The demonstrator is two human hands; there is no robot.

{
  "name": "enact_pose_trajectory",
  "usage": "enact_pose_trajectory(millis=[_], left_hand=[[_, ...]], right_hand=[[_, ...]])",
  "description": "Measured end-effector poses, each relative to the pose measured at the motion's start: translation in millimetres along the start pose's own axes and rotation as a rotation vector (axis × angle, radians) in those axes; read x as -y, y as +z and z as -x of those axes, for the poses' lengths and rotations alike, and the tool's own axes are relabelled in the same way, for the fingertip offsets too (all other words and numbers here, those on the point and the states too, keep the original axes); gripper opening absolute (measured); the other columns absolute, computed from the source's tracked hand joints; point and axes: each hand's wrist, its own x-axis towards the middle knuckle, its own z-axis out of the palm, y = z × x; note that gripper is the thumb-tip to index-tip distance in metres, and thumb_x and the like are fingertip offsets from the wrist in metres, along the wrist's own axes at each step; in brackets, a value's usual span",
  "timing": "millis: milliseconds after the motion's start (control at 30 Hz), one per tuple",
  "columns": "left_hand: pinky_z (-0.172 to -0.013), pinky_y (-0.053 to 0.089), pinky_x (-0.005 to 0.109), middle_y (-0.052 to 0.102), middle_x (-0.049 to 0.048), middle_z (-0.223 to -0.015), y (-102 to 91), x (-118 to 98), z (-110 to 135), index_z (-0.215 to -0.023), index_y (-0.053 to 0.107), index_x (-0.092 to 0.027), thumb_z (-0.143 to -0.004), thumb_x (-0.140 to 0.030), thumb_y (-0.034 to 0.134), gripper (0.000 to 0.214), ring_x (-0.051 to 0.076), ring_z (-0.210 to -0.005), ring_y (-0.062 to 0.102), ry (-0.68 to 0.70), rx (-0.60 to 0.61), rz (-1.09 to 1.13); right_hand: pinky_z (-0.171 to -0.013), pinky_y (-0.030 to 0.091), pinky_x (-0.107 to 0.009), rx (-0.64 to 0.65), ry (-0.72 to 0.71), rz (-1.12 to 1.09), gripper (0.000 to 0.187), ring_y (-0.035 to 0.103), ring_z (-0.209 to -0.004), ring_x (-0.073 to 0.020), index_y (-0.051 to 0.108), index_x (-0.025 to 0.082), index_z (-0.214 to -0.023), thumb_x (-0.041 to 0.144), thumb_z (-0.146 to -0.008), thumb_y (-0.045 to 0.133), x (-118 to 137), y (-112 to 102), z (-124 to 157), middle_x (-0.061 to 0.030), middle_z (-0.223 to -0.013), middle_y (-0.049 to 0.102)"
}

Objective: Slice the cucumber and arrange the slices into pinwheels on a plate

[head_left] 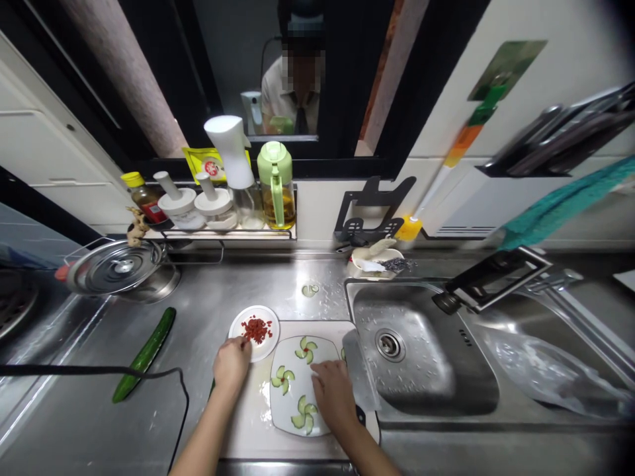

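Note:
My left hand rests at the near edge of a small white dish holding red berries, fingers pinched together at the rim. My right hand lies over the right side of a square white plate, fingers curled down onto it. On the plate sit three pinwheel shapes of cucumber slices. Both dishes stand on a white cutting board on the steel counter. What the fingers hold, if anything, is too small to see.
A whole cucumber lies to the left beside a black cable. The sink is right of the board, with a faucet. A pot lid and a rack of condiment bottles stand behind.

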Motion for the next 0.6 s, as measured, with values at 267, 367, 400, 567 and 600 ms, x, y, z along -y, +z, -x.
enact_pose_trajectory(millis=[267,367,400,567,600], left_hand=[[-0.072,0.043,0.026,0.070,0.0096,-0.099,-1.6,0.5,2.4,-0.088,0.070,-0.021,-0.084,-0.035,0.043,0.030,0.020,-0.084,0.065,0.018,0.008,0.031],[-0.075,0.044,0.026,0.071,0.0077,-0.099,-6.5,1.4,10.8,-0.086,0.070,-0.022,-0.084,-0.036,0.044,0.030,0.019,-0.086,0.064,0.035,-0.009,0.102],[-0.076,0.044,0.026,0.071,0.0070,-0.099,-7.9,1.3,14.1,-0.086,0.070,-0.022,-0.084,-0.036,0.044,0.029,0.019,-0.086,0.064,0.044,-0.017,0.129],[-0.077,0.045,0.024,0.072,0.0031,-0.095,-9.0,-7.6,31.8,-0.083,0.070,-0.023,-0.081,-0.034,0.049,0.024,0.016,-0.080,0.064,0.139,-0.053,0.261],[-0.076,0.046,0.024,0.072,0.0026,-0.093,-7.9,-11.5,35.4,-0.082,0.070,-0.023,-0.080,-0.034,0.049,0.024,0.016,-0.078,0.064,0.164,-0.053,0.289]], right_hand=[[-0.087,0.036,-0.032,-0.018,0.023,-0.031,0.026,0.049,-0.094,-0.0224,0.067,0.019,-0.097,0.013,-0.083,0.046,-3.4,-3.5,6.0,-0.0053,-0.093,0.064],[-0.086,0.037,-0.033,-0.020,0.041,-0.046,0.026,0.050,-0.096,-0.0230,0.067,0.018,-0.097,0.013,-0.084,0.045,-9.3,-8.2,9.0,-0.0060,-0.093,0.065],[-0.085,0.037,-0.033,-0.024,0.050,-0.050,0.026,0.050,-0.095,-0.0232,0.067,0.018,-0.096,0.013,-0.084,0.045,-12.1,-10.3,10.0,-0.0063,-0.093,0.065],[-0.084,0.038,-0.034,-0.067,0.084,-0.039,0.028,0.053,-0.091,-0.0235,0.068,0.020,-0.097,0.015,-0.084,0.044,-30.4,-21.0,16.8,-0.0060,-0.095,0.067],[-0.085,0.038,-0.035,-0.076,0.092,-0.038,0.028,0.054,-0.091,-0.0236,0.068,0.020,-0.098,0.016,-0.084,0.044,-34.0,-22.7,18.5,-0.0060,-0.094,0.067]])
